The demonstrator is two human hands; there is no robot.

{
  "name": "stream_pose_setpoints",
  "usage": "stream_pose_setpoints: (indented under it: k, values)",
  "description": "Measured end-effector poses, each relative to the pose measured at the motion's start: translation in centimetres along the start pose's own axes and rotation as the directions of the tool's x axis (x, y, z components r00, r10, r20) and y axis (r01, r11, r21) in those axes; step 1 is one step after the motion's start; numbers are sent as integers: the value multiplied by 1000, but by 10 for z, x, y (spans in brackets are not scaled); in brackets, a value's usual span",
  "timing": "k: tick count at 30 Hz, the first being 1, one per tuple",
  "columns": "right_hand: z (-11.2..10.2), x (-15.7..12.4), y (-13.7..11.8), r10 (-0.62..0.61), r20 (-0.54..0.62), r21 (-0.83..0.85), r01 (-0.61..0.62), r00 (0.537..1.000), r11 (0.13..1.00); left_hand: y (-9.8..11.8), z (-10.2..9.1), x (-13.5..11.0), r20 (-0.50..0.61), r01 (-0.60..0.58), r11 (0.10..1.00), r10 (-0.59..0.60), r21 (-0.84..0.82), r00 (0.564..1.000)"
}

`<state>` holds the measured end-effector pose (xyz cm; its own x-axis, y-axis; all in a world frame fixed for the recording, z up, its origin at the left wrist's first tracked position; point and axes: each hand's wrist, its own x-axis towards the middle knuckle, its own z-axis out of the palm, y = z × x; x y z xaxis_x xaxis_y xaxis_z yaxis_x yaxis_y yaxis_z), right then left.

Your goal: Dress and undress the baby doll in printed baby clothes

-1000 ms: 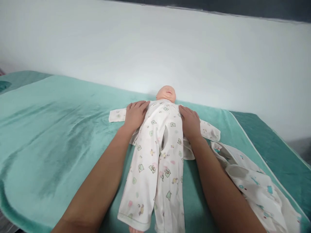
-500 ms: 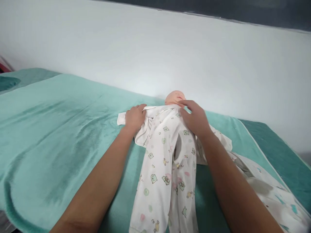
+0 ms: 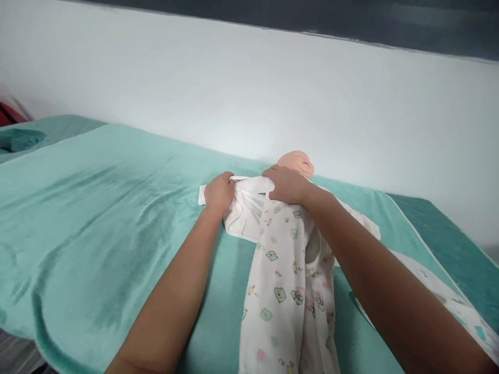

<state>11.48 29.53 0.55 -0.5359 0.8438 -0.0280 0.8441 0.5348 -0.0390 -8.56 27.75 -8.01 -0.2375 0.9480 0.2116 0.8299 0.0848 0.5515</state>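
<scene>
I judge the step as opening the printed garment (image 3: pixel 283 270), left hand (image 3: pixel 220 193) and right hand (image 3: pixel 286 186) pinching cloth; next calls for even tension.

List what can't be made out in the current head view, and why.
Head view, all items:
Printed trousers, lower ends: cut off by the bottom edge.
Doll, neck: mostly behind the right hand.
Left hand, ends of its fingers: hidden by the hand itself and cloth.
Other garment: partly behind the right forearm, cut by the right edge.
Red object: cut by the left edge, unidentifiable.
</scene>
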Motion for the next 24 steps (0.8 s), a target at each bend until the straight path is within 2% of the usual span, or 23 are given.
stream_pose_setpoints:
  k: [3,9,12,17,21,24]
  values:
    - [4,11,-9,-30,31,-49,31,999,998,0,2,2,22,21,999,-20,-27,1000]
    - [10,45,-35,-98,199,-90,118,975,989,-2,5,4,41,22,994,-17,-110,999]
    - [1,41,-30,-88,206,-70,105,975,992,-3,5,4,29,52,974,-47,-222,998]
    - [-23,16,-5,-37,132,-54,45,991,998,-11,7,6,13,46,916,-44,-398,999]
    - [-38,-2,9,-22,77,-38,25,997,999,-14,5,2,58,42,949,-25,-313,998]
    - [-37,-5,3,-18,63,-10,19,998,1000,-8,0,-7,44,2,994,3,-107,999]
